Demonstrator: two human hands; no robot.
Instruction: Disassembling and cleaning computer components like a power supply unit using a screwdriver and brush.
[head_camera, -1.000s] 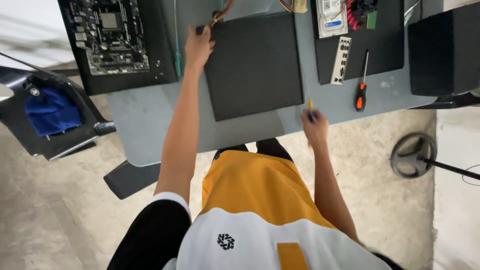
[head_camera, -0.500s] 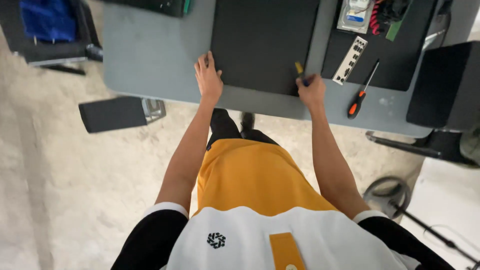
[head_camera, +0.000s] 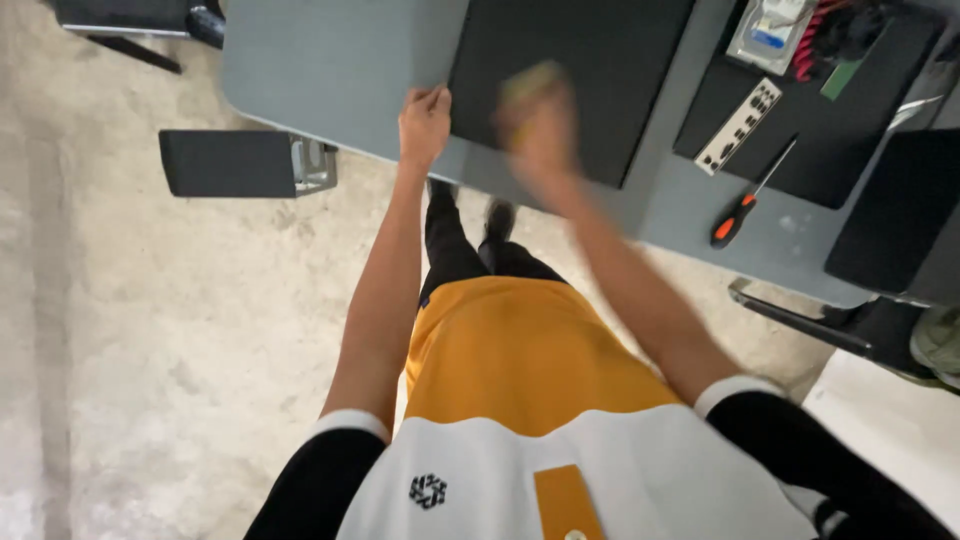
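Left hand (head_camera: 424, 122) is curled narrow, fingers pinching the near left corner of the large black mat (head_camera: 570, 75) that lies flat on the grey counter (head_camera: 330, 70). Right hand (head_camera: 540, 125) is motion-blurred over the mat's near edge, closed around something small and yellowish-green (head_camera: 530, 80); too blurred to tell what it is or how tight the grip is. The mat sits at 12 o'clock from the body, its near edge close to the counter's front edge. To do this well, judging from the pose: keep the left hand pinning that corner so the mat does not skid, and settle the right hand before it touches down, working from the near edge inward. Watch the counter lip, since anything small could roll off onto the floor. At 2 o'clock lies an orange-handled screwdriver (head_camera: 737, 212), apart from the mat, beside a second dark mat (head_camera: 850, 150) carrying a perforated metal plate (head_camera: 738, 125) and a drive-like part (head_camera: 770, 35). A black chair armrest (head_camera: 228, 163) sticks out at 10 o'clock under the counter.
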